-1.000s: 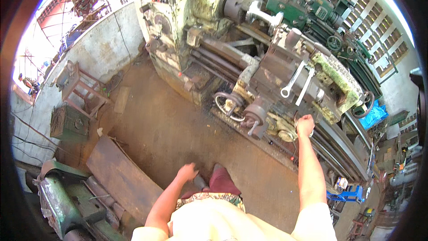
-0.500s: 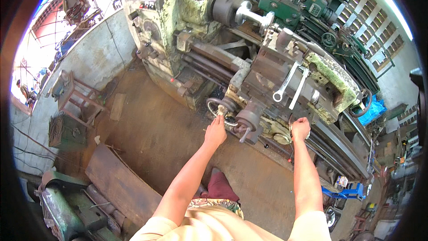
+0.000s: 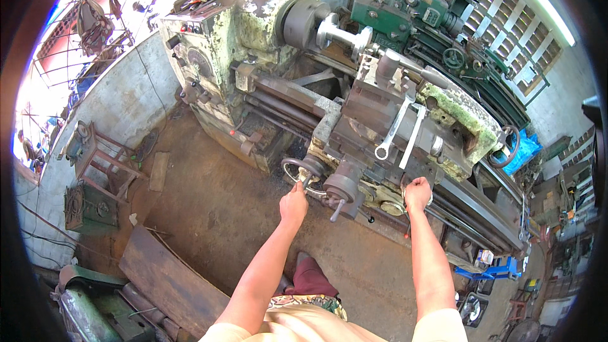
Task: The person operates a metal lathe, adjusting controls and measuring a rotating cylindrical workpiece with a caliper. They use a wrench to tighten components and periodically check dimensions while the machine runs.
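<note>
Your left grip (image 3: 293, 204) was closed on the crank handle of the carriage handwheel (image 3: 289, 166). Your right grip (image 3: 418, 194) was curled at the apron's right end; couldn't tell if it held a lever. Cross-slide crank (image 3: 337, 211) sat between them, untouched. Above, two spanners, a ring-ended one (image 3: 394, 128) and a slimmer one (image 3: 413, 138), lay on the carriage. Farther out, the flanged metal workpiece (image 3: 342, 33) was already in the chuck (image 3: 304, 23), so mounting looked done. Couldn't judge any cutting done or left.
</note>
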The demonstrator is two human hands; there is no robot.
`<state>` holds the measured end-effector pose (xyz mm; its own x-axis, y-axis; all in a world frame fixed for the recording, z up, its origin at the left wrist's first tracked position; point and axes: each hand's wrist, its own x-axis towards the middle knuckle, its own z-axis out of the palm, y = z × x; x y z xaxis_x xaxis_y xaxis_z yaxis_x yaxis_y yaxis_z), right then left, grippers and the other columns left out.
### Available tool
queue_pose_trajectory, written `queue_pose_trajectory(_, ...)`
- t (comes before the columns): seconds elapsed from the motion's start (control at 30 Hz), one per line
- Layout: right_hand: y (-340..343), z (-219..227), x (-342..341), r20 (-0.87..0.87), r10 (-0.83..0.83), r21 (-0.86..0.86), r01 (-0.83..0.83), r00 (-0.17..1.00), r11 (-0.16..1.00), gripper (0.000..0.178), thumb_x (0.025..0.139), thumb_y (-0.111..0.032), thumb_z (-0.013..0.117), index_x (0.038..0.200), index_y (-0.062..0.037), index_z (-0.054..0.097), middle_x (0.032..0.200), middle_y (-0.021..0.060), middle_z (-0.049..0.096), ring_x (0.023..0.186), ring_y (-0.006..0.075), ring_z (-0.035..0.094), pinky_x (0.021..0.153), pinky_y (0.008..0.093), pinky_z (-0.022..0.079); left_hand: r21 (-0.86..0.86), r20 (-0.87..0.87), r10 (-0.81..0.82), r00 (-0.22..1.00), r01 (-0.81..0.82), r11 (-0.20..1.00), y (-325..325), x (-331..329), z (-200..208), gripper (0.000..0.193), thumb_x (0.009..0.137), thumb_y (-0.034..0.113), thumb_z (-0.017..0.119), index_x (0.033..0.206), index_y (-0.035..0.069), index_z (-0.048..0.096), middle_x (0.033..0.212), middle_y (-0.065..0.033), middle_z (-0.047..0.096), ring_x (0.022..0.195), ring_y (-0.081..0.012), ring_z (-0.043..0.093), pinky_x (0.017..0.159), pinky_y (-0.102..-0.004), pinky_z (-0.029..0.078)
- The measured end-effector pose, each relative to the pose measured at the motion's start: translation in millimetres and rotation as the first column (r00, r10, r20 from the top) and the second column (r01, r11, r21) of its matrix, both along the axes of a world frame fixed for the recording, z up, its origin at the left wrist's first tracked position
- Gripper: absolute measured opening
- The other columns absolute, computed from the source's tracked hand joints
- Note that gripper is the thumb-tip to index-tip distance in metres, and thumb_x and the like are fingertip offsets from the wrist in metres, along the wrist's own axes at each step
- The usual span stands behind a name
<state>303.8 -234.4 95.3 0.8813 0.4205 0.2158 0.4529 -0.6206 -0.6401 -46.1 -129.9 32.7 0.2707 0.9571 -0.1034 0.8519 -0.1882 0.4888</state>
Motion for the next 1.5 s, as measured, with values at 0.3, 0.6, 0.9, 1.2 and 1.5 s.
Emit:
queue_pose_trajectory(0.3, -1, 9, -7, 0.030, 0.000, -0.052, 0.002, 1.000, 0.999, 0.009, 0.079, -0.007, 0.059, 0.085, -0.0037, 0.065, 0.083, 0.0225, 0.069, 0.085, 0.0425, 0.067, 0.078, 0.0472, 0.051, 0.021, -0.011, 0.034, 0.999, -0.034, 0.999, 1, 2, -7, 0.040, 0.097, 0.018, 0.053, 0.134, 0.003, 0.055, 0.121, -0.0138, 0.068, 0.102, -0.0333, 0.068, 0.089, -0.0481, 0.050)
queue_pose_trajectory(0.6, -1, 3, -1, 0.010, 0.001, -0.043, 0.000, 1.000, 0.999, 0.010, 0.080, -0.008, 0.058, 0.086, -0.0043, 0.065, 0.084, 0.0227, 0.069, 0.085, 0.0429, 0.067, 0.078, 0.0475, 0.051, 0.019, -0.014, 0.022, 1.000, -0.022, 1.000, 1, -1, -3, 0.038, 0.098, 0.020, 0.053, 0.132, 0.004, 0.056, 0.118, -0.0132, 0.069, 0.098, -0.0328, 0.069, 0.085, -0.0468, 0.050)
queue_pose_trajectory(0.9, -1, 11, -7, -0.013, -0.022, -0.062, 0.021, 1.000, 0.998, 0.009, 0.080, -0.007, 0.059, 0.086, -0.0040, 0.066, 0.085, 0.0223, 0.070, 0.086, 0.0414, 0.068, 0.079, 0.0465, 0.052, -0.005, 0.004, 0.041, 0.999, -0.041, 0.999, -2, -3, 11, 0.036, 0.099, 0.022, 0.053, 0.130, 0.005, 0.057, 0.117, -0.0142, 0.070, 0.099, -0.0352, 0.069, 0.084, -0.0483, 0.051)
queue_pose_trajectory(1.2, -1, 13, -8, 0.010, -0.005, -0.051, 0.006, 1.000, 0.999, 0.009, 0.080, -0.007, 0.059, 0.085, -0.0043, 0.066, 0.084, 0.0223, 0.070, 0.084, 0.0411, 0.068, 0.078, 0.0457, 0.052, -0.246, 0.094, 0.058, 0.994, -0.033, 0.969, -21, -35, -72, 0.052, 0.090, 0.033, 0.064, 0.133, 0.005, 0.056, 0.115, -0.0219, 0.068, 0.106, -0.0416, 0.065, 0.092, -0.0502, 0.052)
queue_pose_trajectory(1.5, -1, 4, -5, 0.063, -0.004, 0.004, 0.004, 0.998, 1.000, 0.006, 0.078, -0.006, 0.059, 0.078, -0.0037, 0.065, 0.076, 0.0186, 0.069, 0.074, 0.0347, 0.067, 0.071, 0.0421, 0.051, -0.709, -0.268, -0.142, 0.953, -0.095, 0.698, -160, -182, -225, 0.050, 0.086, 0.039, 0.067, 0.120, 0.002, 0.068, 0.123, -0.0231, 0.065, 0.118, -0.0370, 0.062, 0.099, -0.0441, 0.050)
